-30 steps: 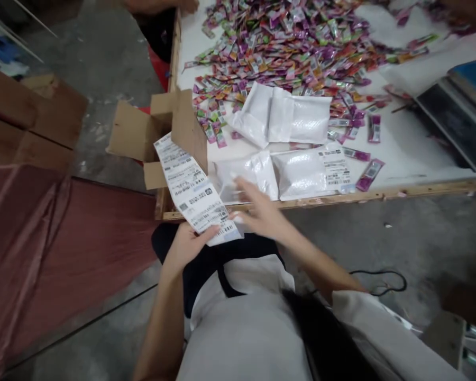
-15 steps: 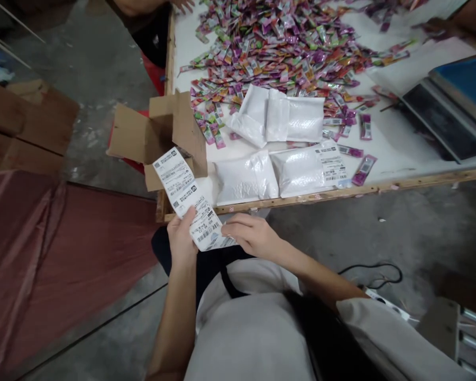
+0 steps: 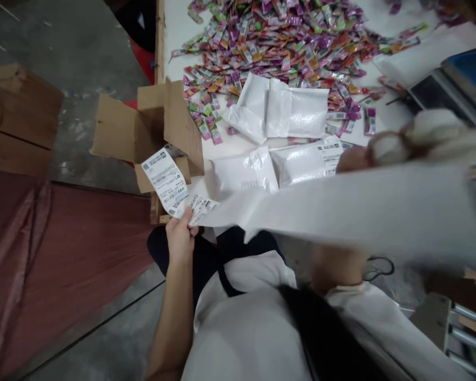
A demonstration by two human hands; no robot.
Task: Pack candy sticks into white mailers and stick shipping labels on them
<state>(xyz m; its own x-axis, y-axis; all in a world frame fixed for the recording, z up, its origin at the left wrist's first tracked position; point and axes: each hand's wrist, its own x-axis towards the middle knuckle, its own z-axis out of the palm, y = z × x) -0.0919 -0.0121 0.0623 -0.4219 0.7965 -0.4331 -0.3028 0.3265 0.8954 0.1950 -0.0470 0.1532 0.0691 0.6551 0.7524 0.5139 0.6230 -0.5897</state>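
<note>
My left hand (image 3: 180,235) pinches a strip of printed shipping labels (image 3: 164,177), whose far end hangs over the box flaps. A long white paper strip (image 3: 301,211), blank on the side I see, stretches from that hand across to the right and rises close to the camera. My right hand (image 3: 355,159) is smeared by motion and partly covered by this strip; its fingers seem closed around the paper. Beyond the strip lie two white padded mailers, the plain one (image 3: 241,172) and the labelled one (image 3: 299,161), near the table edge.
An open cardboard box (image 3: 150,127) stands at the table's left corner. More white mailers (image 3: 297,111) lie before a heap of colourful small packets (image 3: 281,42). A scale (image 3: 436,98) sits at right. Stacked cartons (image 3: 19,116) and a reddish sheet (image 3: 91,243) are left.
My right hand has swung up and right from beside the left one, and the white strip now spans between them. My left hand still holds the labels. The view has shifted slightly.
</note>
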